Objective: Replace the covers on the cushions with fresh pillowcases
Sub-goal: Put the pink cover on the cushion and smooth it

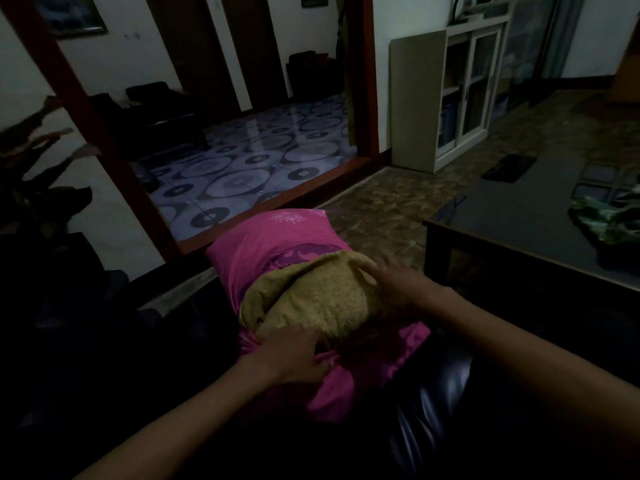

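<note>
So the cushion [311, 299], mustard-yellow w/ a small speckled print, is lying dead center of view, long axis running from about 7 o'clock up to 1 o'clock, and it's roughly half inside a pink pillowcase [256, 247]. The far end is already covered. The near end pokes out bare, w/ the mouth of the case bunched around it, prob bc the stuffing is fatter than the opening.

Left hand [294, 355] is at approx 6 o'clock of the cushion, fingers curled into the gathered pink fabric at the mouth. Looks like it's pinching the hem so the case can't slide away while the cushion gets shoved in. Right hand [391, 282] sits at 3 o'clock of the cushion, fingers spread fairly flat over the rounded yellow corner, pressing on it, not really gripping. My guess is it's squashing that corner so it fits thru the opening.

Whole thing rests on a dark shiny sofa seat [433, 393], which makes sense, something soft to push against. Loose pink flap hangs off toward 5 o'clock.

Dark glass-top table [519, 216] is off at 3 o'clock w/ a leafy plant [606, 220] on it. White cabinet [464, 95] at 1 o'clock, patterned blue tile floor [249, 161] past the doorway at 11–12.

Room's pretty dim so finer detail on the fingers is hard to call. IMO about halfway done w/ this one.
</note>
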### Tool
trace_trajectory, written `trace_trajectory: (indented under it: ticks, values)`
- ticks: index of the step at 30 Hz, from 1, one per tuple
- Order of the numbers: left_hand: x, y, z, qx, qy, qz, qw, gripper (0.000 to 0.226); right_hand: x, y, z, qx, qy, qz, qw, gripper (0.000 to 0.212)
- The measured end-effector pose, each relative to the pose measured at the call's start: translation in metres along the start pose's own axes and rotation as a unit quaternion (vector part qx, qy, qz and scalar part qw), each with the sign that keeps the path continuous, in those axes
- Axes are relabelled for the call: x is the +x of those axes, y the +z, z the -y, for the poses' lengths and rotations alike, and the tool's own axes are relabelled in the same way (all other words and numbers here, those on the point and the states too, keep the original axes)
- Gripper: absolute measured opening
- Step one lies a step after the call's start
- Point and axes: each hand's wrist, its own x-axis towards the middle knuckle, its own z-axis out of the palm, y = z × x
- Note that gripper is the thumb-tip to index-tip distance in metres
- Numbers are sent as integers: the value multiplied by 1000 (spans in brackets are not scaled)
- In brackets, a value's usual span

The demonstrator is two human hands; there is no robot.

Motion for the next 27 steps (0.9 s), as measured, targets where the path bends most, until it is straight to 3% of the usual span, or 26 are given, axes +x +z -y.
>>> trace_trajectory:
  ticks: [2,6,9,13,16,20,22,25,27]
  values:
    - [3,6,-19,16,-15,19,1000,49,-1,1,1,5,3,-12,1000,109]
    - [6,15,-54,37,-45,29,998,50,4,-11,20,-16,-17,-136,990,89]
    - [4,14,-61,30,-87,23,995,52,6,-18,34,-8,-12,-180,984,80]
    - [4,12,-64,23,-113,-22,993,44,7,-12,43,16,17,-240,971,73]
    - [2,6,-60,-6,-135,-86,987,33,8,-10,53,39,26,-266,963,56]
    - [4,-6,-61,-74,-82,-180,977,14,10,-10,68,71,32,-258,963,30]
    - [0,-7,-69,-66,-72,-149,984,10,10,-11,76,81,20,-223,971,27]
    - [-6,2,-70,26,-62,-67,996,24,14,-8,64,104,-11,-181,978,41]
    - [-12,5,-66,84,21,-54,995,27,13,0,36,150,-21,-136,979,63]
